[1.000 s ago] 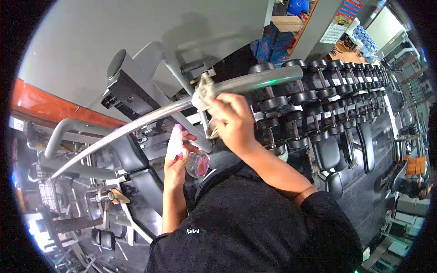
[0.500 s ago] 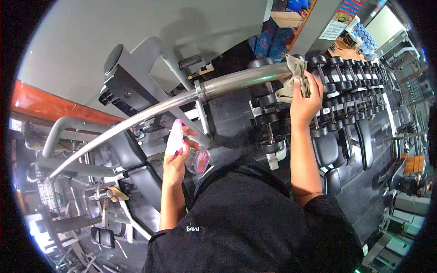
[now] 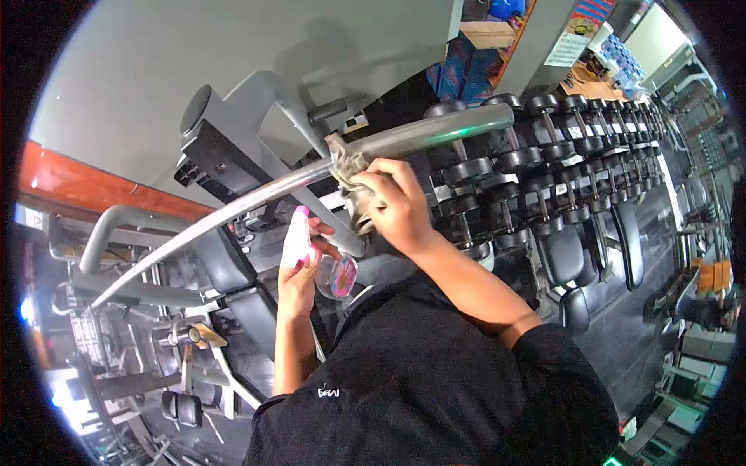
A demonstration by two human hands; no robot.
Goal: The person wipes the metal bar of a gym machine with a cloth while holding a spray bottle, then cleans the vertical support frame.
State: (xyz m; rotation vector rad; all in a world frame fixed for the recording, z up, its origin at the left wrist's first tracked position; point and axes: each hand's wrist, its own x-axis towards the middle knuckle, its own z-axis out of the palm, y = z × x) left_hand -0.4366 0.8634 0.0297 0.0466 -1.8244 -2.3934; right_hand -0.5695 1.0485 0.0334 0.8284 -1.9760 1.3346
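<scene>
The right hand (image 3: 396,203) has slid back along the bar (image 3: 435,132), fingers clenched around the cloth (image 3: 351,180) pressed against it

A long dumbbell rack (image 3: 563,147) stands beside a grey wall (image 3: 194,54)

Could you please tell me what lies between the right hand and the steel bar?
In the head view, a crumpled cloth lies between the right hand and the bar, with the hand pressing it against the metal.

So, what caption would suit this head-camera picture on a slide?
Right hand presses a cloth on a steel bar; left hand holds a spray bottle, dumbbells racked behind.
</scene>
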